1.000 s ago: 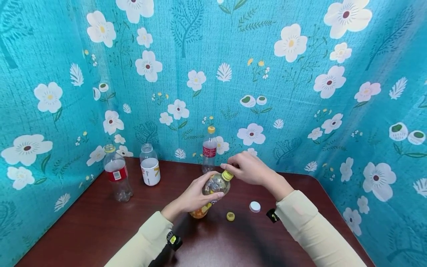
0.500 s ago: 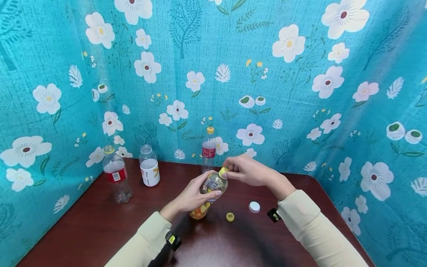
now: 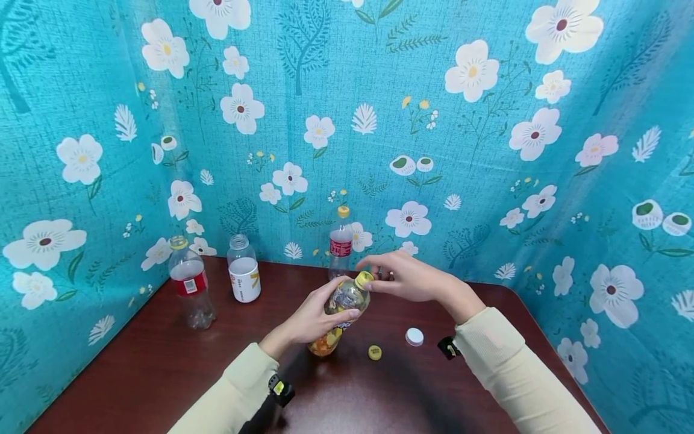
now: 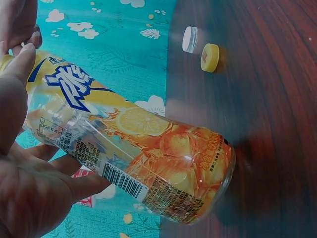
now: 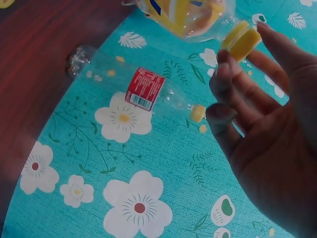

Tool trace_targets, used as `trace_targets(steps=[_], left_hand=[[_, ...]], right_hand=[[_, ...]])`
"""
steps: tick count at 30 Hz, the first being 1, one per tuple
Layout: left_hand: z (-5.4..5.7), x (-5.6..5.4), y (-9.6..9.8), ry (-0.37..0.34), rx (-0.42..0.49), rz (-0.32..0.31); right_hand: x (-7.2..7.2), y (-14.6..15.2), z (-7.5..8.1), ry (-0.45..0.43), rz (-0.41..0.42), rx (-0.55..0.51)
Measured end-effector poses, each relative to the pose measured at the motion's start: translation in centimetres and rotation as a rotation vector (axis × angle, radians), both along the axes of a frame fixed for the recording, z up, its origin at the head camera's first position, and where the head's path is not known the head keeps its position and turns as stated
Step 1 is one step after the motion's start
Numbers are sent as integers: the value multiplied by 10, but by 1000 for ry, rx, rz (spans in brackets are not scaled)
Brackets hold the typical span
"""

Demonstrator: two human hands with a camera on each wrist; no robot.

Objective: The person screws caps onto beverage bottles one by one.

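My left hand (image 3: 311,319) grips a clear plastic drink bottle (image 3: 348,299) round its upper body, tilted with its neck toward the right. Its label (image 4: 148,134) shows orange ice cubes, a lemon slice and a barcode. A yellow cap (image 5: 245,42) sits at the bottle's mouth, just beyond a yellow ring on the neck. The thumb and fingertips of my right hand (image 3: 414,277) are at that cap, pinching it; the other fingers curl loosely below. The bottle's base is low over the dark table.
A loose yellow cap (image 3: 375,352) and a white cap (image 3: 414,337) lie on the brown table (image 3: 135,367). A red-label bottle (image 3: 191,283) and a white-label bottle (image 3: 244,271) stand uncapped at left. Behind my hands stands a yellow-capped bottle (image 3: 340,244), before a blue flowered curtain (image 3: 347,78).
The bottle's neck has shifted slightly left and my right hand has turned about the cap, its fingers now looser and more spread. My left hand keeps its grip.
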State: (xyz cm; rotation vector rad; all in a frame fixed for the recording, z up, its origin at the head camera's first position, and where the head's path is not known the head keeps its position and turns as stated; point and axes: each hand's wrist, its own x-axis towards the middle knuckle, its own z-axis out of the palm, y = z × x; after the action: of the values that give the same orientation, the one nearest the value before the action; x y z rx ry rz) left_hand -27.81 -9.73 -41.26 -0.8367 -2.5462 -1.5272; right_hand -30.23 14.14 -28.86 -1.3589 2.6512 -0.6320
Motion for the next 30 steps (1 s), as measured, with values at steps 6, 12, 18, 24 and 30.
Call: trace_targets(steps=[6, 12, 18, 24, 30], left_hand=[[0, -1, -1, -3, -1, -18], [-1, -1, -1, -5, 5, -3], [-1, -1, -2, -5, 18, -7], [1, -2, -4, -21, 31, -55], [0, -5, -7, -50, 13, -74]], right_hand=[[-3, 0, -1, -16, 54, -28], [-1, -6, -6, 51, 22, -62], [1, -12, -6, 79, -38, -47], [-4, -6, -8, 53, 32, -78], [-7, 0, -10, 7, 111, -89]])
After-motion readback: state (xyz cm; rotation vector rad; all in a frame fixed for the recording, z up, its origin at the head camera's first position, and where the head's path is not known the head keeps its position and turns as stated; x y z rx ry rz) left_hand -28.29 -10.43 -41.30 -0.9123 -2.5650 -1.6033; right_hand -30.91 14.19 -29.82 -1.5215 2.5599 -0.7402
